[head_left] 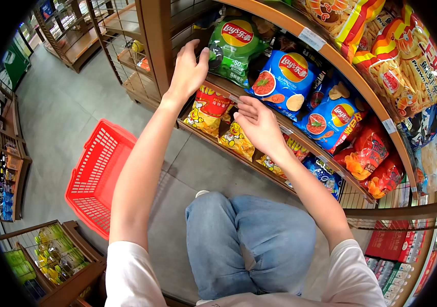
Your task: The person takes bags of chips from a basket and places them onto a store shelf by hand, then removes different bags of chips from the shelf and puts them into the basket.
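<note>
My left hand (189, 69) is at the left end of a shelf, its fingers apart, beside a green Lay's bag (236, 48). Whether the fingertips touch the bag is hard to tell. Lower and to the right, my right hand (259, 123) hovers by the shelf's front edge with its fingers apart and nothing in it. Two blue Lay's bags, one in the middle (285, 82) and one farther right (335, 118), lie on the same shelf. Under the edge, a red and yellow bag (208, 110) stands on the lower shelf.
A red shopping basket (101, 174) rests on the grey floor at my left. Prawn cracker bags (407, 66) fill the upper shelf at the right, with red bags (369, 148) below. Wooden racks (139, 77) stand at the back left, and a crate of green packages (55, 250) at lower left.
</note>
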The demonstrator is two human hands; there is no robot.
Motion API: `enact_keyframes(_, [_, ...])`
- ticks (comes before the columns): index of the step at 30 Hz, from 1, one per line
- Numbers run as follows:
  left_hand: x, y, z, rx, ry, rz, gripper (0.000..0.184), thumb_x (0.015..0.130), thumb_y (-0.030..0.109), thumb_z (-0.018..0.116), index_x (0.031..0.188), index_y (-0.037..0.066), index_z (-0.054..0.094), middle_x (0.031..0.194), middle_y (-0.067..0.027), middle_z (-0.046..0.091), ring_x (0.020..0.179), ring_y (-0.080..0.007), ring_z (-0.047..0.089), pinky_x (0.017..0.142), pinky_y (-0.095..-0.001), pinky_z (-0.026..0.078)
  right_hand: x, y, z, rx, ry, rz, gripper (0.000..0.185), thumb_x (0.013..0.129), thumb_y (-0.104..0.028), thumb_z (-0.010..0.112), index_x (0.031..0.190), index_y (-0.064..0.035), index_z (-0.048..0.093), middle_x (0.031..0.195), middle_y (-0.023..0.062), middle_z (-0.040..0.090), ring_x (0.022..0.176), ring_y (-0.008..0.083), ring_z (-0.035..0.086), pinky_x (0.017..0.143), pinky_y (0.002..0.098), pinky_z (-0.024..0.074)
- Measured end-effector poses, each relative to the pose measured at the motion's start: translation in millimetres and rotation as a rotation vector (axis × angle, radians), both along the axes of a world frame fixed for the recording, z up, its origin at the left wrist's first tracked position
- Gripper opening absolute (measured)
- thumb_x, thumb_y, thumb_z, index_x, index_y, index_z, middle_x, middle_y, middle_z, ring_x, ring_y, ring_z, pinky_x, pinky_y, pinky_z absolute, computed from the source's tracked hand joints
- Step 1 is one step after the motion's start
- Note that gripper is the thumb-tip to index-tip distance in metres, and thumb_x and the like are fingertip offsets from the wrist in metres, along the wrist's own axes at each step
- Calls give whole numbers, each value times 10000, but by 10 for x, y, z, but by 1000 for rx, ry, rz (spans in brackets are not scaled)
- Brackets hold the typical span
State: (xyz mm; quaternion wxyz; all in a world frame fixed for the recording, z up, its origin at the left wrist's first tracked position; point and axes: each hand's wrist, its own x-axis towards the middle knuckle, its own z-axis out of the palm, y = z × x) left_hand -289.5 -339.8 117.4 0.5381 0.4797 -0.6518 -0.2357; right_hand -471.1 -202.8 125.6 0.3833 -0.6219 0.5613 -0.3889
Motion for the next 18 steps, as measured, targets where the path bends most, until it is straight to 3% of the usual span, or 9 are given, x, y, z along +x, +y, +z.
enact_keyframes(3, [27,251,-15,-143,9,73,403,946,244,537,1218,-53,526,1207,-245,567,1160,-361,538,1010,-402,410,-35,40,-33,-7,-3,-10,446,889,-115,623,1264,90,495,1208,268,602,1163,310,595,978,375,491])
enact_keyframes(5, [42,490,1,-95,149,63,360,943,231,553,1187,-34,546,1154,-214,585,1064,-313,594,927,-356,472,-64,53,-51,-1,-20,-7,440,890,-112,623,1261,89,501,1201,254,610,1145,292,605,967,365,498])
enact_keyframes(6, [54,569,-25,-183,98,102,296,947,194,561,1148,-23,565,1089,-187,600,978,-269,627,862,-330,505,-61,76,-13,-5,-30,-18,411,889,-111,625,1235,89,528,1162,228,634,1099,260,628,943,346,510])
enact_keyframes(13, [119,1171,-340,-14,351,110,211,974,159,549,1060,-27,597,960,-105,670,847,-151,646,761,-290,519,-329,261,133,56,52,10,320,894,-123,635,1151,66,606,1056,176,684,1000,210,660,885,312,527])
enact_keyframes(15, [113,1255,-544,10,343,133,206,975,164,547,1037,-22,610,913,-93,669,799,-137,629,719,-283,511,-456,333,134,72,110,56,392,894,-146,645,1221,53,563,1096,186,667,974,207,664,860,317,532])
enact_keyframes(16, [119,1325,-613,103,334,100,230,990,185,530,1071,-16,608,958,-54,661,879,-102,588,802,-257,477,-473,404,172,150,201,27,450,906,-157,644,1281,49,506,1156,191,637,1013,211,651,886,323,519])
enact_keyframes(18, [67,1427,-720,189,336,103,227,985,185,536,1044,-17,621,909,-51,664,812,-98,578,739,-252,477,-530,517,221,277,321,20,600,910,-192,656,1391,37,380,1265,228,566,1052,245,639,884,344,520])
